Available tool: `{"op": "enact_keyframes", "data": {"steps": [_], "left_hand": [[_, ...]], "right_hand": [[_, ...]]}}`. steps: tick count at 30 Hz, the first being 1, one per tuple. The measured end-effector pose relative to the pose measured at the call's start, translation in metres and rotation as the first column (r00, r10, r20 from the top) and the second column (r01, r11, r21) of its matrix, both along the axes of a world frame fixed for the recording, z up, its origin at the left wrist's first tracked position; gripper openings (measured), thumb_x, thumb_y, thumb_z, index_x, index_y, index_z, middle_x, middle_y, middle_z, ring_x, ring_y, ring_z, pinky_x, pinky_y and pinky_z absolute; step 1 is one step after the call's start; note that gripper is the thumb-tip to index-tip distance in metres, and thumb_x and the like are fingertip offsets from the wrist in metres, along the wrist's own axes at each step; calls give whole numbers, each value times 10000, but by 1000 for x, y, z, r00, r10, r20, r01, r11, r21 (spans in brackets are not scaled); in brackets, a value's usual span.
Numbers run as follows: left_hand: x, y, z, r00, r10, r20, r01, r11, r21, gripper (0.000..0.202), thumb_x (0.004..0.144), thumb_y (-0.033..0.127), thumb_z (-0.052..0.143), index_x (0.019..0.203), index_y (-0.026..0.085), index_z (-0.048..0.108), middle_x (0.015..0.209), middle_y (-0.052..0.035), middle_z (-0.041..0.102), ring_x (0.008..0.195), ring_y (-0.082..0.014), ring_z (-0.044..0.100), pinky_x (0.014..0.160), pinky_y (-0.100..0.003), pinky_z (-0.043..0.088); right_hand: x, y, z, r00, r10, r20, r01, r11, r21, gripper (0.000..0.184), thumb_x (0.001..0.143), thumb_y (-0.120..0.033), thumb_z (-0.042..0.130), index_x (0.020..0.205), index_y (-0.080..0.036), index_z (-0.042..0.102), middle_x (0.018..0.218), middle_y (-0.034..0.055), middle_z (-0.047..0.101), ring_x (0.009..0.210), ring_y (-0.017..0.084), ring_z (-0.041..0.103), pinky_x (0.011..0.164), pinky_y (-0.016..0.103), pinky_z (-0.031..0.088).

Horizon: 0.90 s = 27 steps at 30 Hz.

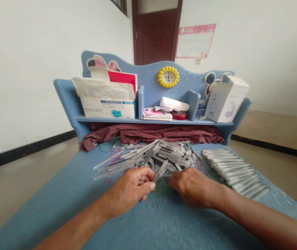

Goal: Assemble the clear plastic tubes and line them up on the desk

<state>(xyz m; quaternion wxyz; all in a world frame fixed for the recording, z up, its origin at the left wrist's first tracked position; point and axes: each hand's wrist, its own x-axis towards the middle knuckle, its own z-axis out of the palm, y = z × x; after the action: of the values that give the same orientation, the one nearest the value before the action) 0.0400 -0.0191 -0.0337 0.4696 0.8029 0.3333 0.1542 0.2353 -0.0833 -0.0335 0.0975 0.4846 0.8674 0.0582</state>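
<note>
A loose heap of clear, slim pens [169,152] lies near the middle of the blue desk, pointing in many directions. My left hand [135,184] is at its near edge, thumb and fingers closed on one translucent pen [161,170] that slants up and away. Level with it, my right hand [190,187] is curled with the fingertips against the near side of the heap. Whatever those fingers hold is hidden behind the knuckles. To the right, a neat row of pens [234,170] lies side by side, close to my right forearm.
Behind the heap, a red checked cloth [164,132] is bunched under a blue shelf [109,119]. On it stand a mask box [106,107], paper pads [157,116], a red round tin [179,115] and a white carton [226,100]. A yellow-rimmed clock [168,76] is on the backboard.
</note>
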Motion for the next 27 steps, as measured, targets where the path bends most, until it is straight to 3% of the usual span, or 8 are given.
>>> {"op": "enact_keyframes", "data": {"steps": [3, 6, 8, 11, 14, 18, 21, 27], "left_hand": [[-1, -1, 0, 1000, -4, -17, 4, 1000, 7, 98, 745, 233, 482, 792, 161, 528, 617, 57, 493, 520, -81, 500, 520, -207, 388], [-2, -2, 0, 999, -15, -50, 18, 999, 44, 109, 756, 247, 480, 784, 165, 546, 569, 64, 463, 535, -89, 496, 527, -206, 371], [-2, -2, 0, 997, -21, -69, 26, 997, 69, 117, 760, 256, 479, 776, 167, 553, 560, 65, 457, 535, -90, 487, 524, -205, 357], [-3, -3, 1, 995, -25, -93, 33, 996, 81, 125, 762, 263, 481, 775, 168, 562, 554, 65, 450, 523, -88, 472, 512, -203, 339], [-3, -4, 1, 995, -36, -93, 43, 996, 76, 137, 766, 271, 478, 783, 169, 567, 556, 63, 451, 522, -89, 470, 504, -200, 331], [-2, -5, 3, 994, -38, -100, 45, 997, 61, 147, 762, 269, 477, 783, 166, 580, 556, 59, 455, 521, -88, 459, 503, -196, 325], [-2, -5, 4, 992, -45, -117, 52, 997, 55, 153, 755, 263, 478, 778, 165, 593, 557, 58, 452, 521, -86, 443, 499, -193, 310], [-2, -4, 1, 986, -83, -142, 97, 991, 91, 205, 765, 275, 458, 802, 172, 631, 586, 48, 471, 548, -93, 437, 510, -197, 287]], "right_hand": [[0, 1, -2, 996, 11, -88, -10, 1000, 7, 163, 716, -99, 468, 807, -122, 602, 794, 87, 644, 615, 155, 582, 499, 239, 315], [7, 4, -1, 938, -49, -342, 58, 998, 14, 131, 688, -85, 478, 745, -129, 586, 691, 47, 624, 584, 123, 552, 499, 215, 317], [12, 6, 3, 814, -112, -570, 102, 994, -50, 134, 673, -60, 470, 716, -136, 572, 625, 9, 594, 565, 103, 542, 490, 190, 333], [17, 9, 10, 539, -255, -803, 100, 966, -240, 108, 692, -70, 487, 717, -135, 569, 553, -27, 554, 510, 89, 554, 452, 164, 370], [19, 11, 15, 331, -336, -882, 54, 940, -338, 51, 707, -149, 574, 745, -125, 598, 534, -33, 551, 449, 83, 546, 418, 166, 403], [22, 12, 16, 171, -330, -929, -7, 942, -336, 165, 686, -218, 663, 814, -128, 612, 551, -42, 549, 420, 64, 520, 395, 163, 419], [24, 11, 14, 136, -308, -942, -21, 949, -314, 166, 677, -228, 691, 738, -133, 570, 514, -55, 529, 430, 62, 534, 396, 146, 420], [25, 9, 13, 181, -263, -948, -25, 962, -272, 194, 698, -283, 683, 673, -124, 575, 497, -34, 556, 426, 69, 551, 398, 149, 437]]}}
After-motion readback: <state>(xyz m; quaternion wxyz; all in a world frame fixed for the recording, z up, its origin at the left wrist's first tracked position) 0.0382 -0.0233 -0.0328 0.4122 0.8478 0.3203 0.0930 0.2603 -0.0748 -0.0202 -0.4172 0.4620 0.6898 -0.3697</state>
